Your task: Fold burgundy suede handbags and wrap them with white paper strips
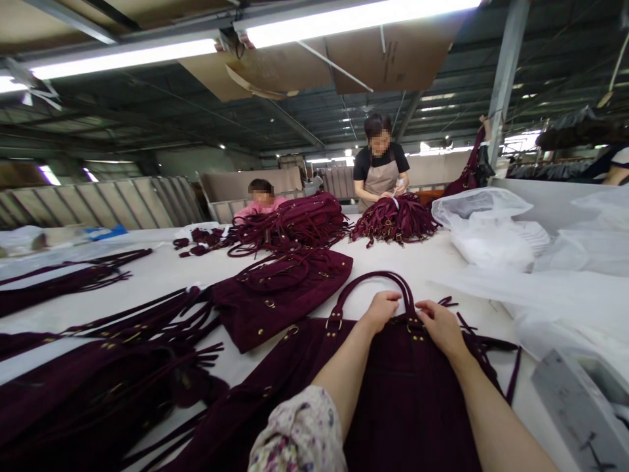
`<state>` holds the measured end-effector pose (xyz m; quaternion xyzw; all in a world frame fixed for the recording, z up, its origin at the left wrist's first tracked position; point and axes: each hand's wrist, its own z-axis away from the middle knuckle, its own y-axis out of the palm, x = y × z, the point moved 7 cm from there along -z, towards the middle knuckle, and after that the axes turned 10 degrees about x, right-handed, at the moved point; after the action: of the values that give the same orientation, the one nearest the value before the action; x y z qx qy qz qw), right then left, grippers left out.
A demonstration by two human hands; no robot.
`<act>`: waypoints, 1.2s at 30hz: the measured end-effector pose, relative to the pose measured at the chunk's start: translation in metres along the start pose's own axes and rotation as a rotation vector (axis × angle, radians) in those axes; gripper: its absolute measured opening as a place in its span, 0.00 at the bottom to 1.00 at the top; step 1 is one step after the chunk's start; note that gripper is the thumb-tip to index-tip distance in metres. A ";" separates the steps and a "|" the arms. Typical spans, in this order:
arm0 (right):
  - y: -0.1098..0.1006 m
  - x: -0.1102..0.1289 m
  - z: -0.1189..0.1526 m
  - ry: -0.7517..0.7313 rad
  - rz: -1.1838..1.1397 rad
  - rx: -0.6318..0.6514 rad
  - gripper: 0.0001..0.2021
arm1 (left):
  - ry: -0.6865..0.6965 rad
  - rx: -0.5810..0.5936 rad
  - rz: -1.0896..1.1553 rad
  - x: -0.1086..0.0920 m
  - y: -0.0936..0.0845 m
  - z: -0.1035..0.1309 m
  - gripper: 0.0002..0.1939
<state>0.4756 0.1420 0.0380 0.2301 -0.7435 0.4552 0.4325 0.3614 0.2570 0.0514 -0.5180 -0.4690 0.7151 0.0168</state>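
A dark maroon suede handbag [407, 400] lies flat on the white table [417, 262] right in front of me, its looped handle [369, 280] arching away from me. My left hand [382, 309] rests at the bag's top edge near a brass ring, fingers curled on the fabric. My right hand [441, 326] presses on the top edge beside the other brass ring. Whether either hand pinches the material is hard to tell.
Another maroon bag [280, 292] lies just left, with piles of bags and straps [98, 373] along the left side and heaps [295, 219] farther back. Two people work at the far side. Clear plastic bags [491, 226] lie at right; a grey box [580, 406] sits at lower right.
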 end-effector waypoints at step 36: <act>0.017 -0.001 0.002 0.014 0.408 0.019 0.18 | -0.331 -0.331 -0.507 0.045 -0.127 -0.030 0.14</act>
<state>0.4630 0.1486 0.0292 0.0758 -0.7675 0.5417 0.3344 0.3044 0.3701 0.1054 -0.2579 -0.6887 0.6768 0.0334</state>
